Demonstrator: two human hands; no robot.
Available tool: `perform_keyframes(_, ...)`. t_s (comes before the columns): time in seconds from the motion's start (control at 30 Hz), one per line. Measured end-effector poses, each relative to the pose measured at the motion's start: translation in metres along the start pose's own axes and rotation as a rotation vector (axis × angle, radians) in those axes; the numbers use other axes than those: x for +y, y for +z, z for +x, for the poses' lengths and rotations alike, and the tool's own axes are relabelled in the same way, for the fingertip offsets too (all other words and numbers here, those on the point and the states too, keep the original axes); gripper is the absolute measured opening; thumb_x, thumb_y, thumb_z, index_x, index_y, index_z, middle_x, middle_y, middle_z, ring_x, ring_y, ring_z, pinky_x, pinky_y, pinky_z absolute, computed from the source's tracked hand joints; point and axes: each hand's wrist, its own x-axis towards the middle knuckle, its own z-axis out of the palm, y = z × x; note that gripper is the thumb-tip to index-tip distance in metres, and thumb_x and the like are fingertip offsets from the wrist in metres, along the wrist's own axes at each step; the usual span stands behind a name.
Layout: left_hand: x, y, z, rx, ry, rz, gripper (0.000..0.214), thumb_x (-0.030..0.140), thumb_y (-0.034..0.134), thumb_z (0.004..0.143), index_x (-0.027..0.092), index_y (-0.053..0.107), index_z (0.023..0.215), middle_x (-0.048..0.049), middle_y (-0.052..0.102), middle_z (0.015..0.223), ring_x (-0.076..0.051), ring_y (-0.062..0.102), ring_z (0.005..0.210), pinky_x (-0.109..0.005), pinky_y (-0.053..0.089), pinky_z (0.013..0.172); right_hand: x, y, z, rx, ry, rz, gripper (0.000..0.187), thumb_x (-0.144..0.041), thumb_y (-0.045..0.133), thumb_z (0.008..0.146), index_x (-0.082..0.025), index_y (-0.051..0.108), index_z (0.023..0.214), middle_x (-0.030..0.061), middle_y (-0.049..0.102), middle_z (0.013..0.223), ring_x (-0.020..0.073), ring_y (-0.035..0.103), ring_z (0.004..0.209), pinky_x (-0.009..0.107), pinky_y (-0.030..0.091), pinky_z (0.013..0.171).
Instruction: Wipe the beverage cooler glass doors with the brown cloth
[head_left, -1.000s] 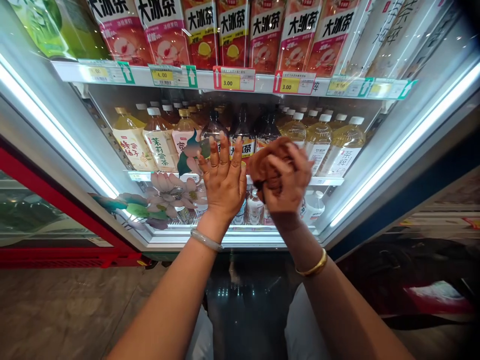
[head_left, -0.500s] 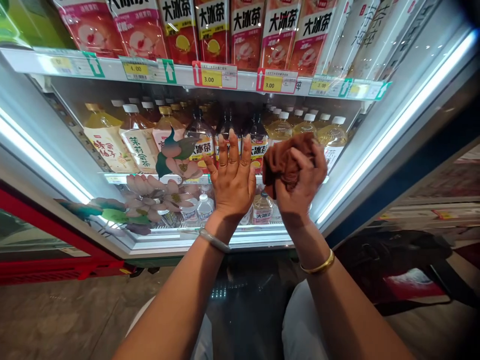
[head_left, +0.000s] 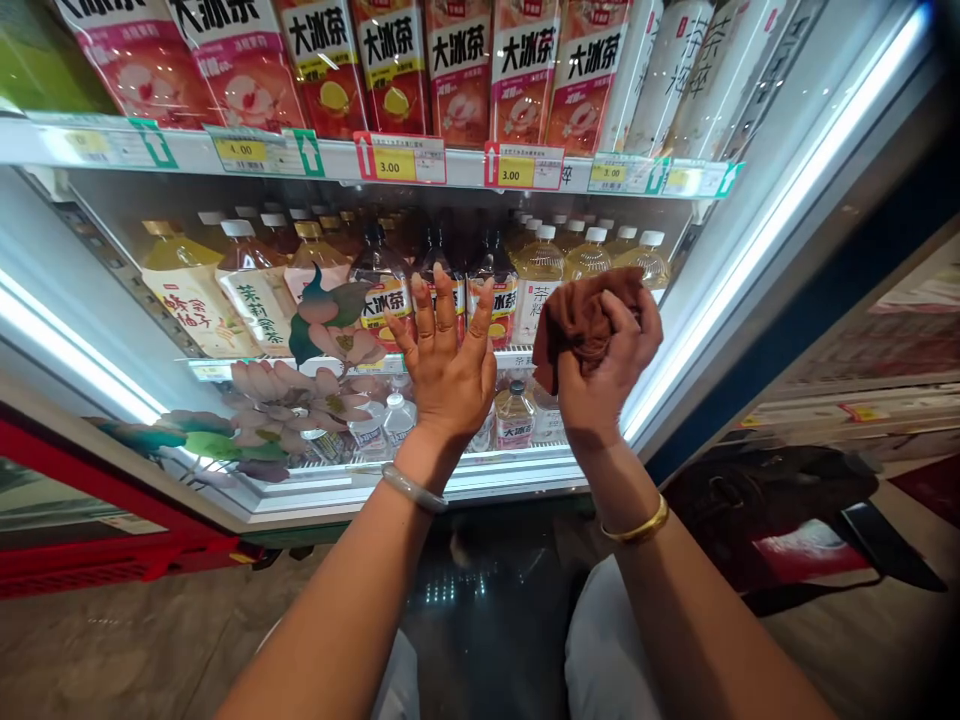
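My left hand point(head_left: 448, 362) lies flat against the glass door point(head_left: 315, 260) of a drinks cooler, fingers spread and pointing up, holding nothing. Just to its right my right hand point(head_left: 607, 375) is closed round a crumpled brown cloth point(head_left: 581, 318), pressing it on the same glass near the door's right edge. Behind the glass stand rows of tea bottles point(head_left: 540, 280) on a shelf, with larger cartons point(head_left: 457, 60) on the shelf above. A flower sticker point(head_left: 330, 330) is on the glass to the left of my left hand.
Price tags point(head_left: 397, 158) line the upper shelf edge. Bright light strips run down both door sides, the right one point(head_left: 757, 240) close to the cloth. A red cabinet frame point(head_left: 112, 520) is at lower left. A dark bag point(head_left: 780, 500) lies on the floor at right.
My right hand with the cloth has slid rightward across the glass toward the door's edge. My left hand stays flat on the glass. The view has shifted slightly.
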Motion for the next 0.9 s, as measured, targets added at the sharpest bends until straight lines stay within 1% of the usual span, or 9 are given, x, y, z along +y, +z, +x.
perform_keyframes(0.07,0.001,0.0,0.0,0.0,0.002,0.008,0.069,0.023,0.054,0.096,0.038,0.034,0.161,0.0014,-0.003,0.174,-0.029,-0.006,0.162,-0.061,-0.015,0.128,-0.005,0.002,-0.004,0.008,0.011,-0.007,0.064,-0.019,0.058,0.079,-0.024,0.051,0.143,0.0135,0.038,0.159,0.0362,0.037,0.152,0.066,0.035,0.121)
perform_keyframes(0.2,0.0,0.0,0.001,0.01,-0.003,-0.008,0.068,0.027,0.053,0.098,0.038,0.033,0.161,0.0011,-0.002,0.174,-0.03,-0.005,0.163,-0.063,-0.018,0.126,-0.029,0.008,-0.021,-0.157,-0.119,0.021,0.051,-0.022,0.06,0.085,-0.031,0.057,0.135,0.0075,0.047,0.155,0.0334,0.034,0.154,0.064,0.029,0.126)
perform_keyframes(0.27,0.0,0.0,0.001,0.013,-0.014,-0.02,0.066,0.028,0.052,0.099,0.038,0.033,0.161,0.0015,0.0,0.174,-0.029,-0.005,0.163,-0.062,-0.019,0.126,-0.029,0.006,-0.019,-0.194,-0.17,0.045,0.048,-0.024,0.062,0.087,-0.032,0.058,0.134,0.0059,0.048,0.154,0.0324,0.035,0.154,0.063,0.028,0.127)
perform_keyframes(0.33,0.0,0.0,0.001,0.008,-0.014,-0.024,0.065,0.027,0.05,0.099,0.038,0.033,0.161,0.0021,0.001,0.174,-0.028,-0.005,0.163,-0.061,-0.018,0.126,-0.016,0.003,-0.01,-0.141,-0.143,0.036,0.053,-0.025,0.062,0.085,-0.029,0.056,0.138,0.0084,0.045,0.156,0.0341,0.035,0.154,0.065,0.029,0.126)
perform_keyframes(0.43,-0.001,-0.002,0.0,-0.007,0.006,-0.024,0.068,0.024,0.05,0.098,0.038,0.032,0.162,0.0029,0.002,0.175,-0.028,-0.006,0.163,-0.06,-0.02,0.125,0.004,0.0,0.002,0.002,-0.008,0.011,0.065,-0.021,0.058,0.081,-0.025,0.048,0.145,0.0132,0.038,0.158,0.0349,0.038,0.152,0.066,0.035,0.121)
perform_keyframes(0.5,-0.002,-0.003,0.0,-0.016,0.006,-0.027,0.068,0.024,0.05,0.097,0.036,0.032,0.162,0.0016,0.004,0.175,-0.028,-0.006,0.163,-0.059,-0.022,0.125,0.003,0.002,0.0,0.036,0.042,0.016,0.066,-0.02,0.056,0.08,-0.025,0.047,0.145,0.0142,0.037,0.158,0.0349,0.04,0.15,0.065,0.037,0.12)
perform_keyframes(0.7,-0.005,-0.003,-0.002,-0.005,0.026,-0.012,0.068,0.029,0.05,0.098,0.032,0.031,0.163,-0.0024,0.003,0.174,-0.027,-0.006,0.163,-0.059,-0.016,0.128,-0.037,0.012,-0.025,-0.182,-0.111,0.065,0.048,-0.026,0.062,0.086,-0.031,0.059,0.134,0.0072,0.047,0.155,0.0333,0.035,0.154,0.064,0.026,0.128)
perform_keyframes(0.8,-0.005,-0.004,-0.002,-0.006,0.025,-0.015,0.064,0.029,0.046,0.101,0.031,0.032,0.163,-0.0028,0.005,0.174,-0.026,-0.005,0.163,-0.058,-0.015,0.129,-0.025,0.008,-0.016,-0.193,-0.159,0.039,0.046,-0.027,0.062,0.086,-0.032,0.059,0.132,0.0061,0.048,0.153,0.0327,0.038,0.153,0.064,0.027,0.127)
perform_keyframes(0.9,-0.005,-0.005,-0.002,-0.006,0.009,-0.02,0.061,0.031,0.042,0.103,0.029,0.032,0.163,-0.0029,0.009,0.174,-0.024,-0.005,0.163,-0.056,-0.015,0.129,0.003,0.003,0.0,-0.062,-0.098,0.004,0.054,-0.024,0.06,0.082,-0.028,0.056,0.135,0.0102,0.043,0.156,0.0347,0.039,0.151,0.066,0.034,0.121)
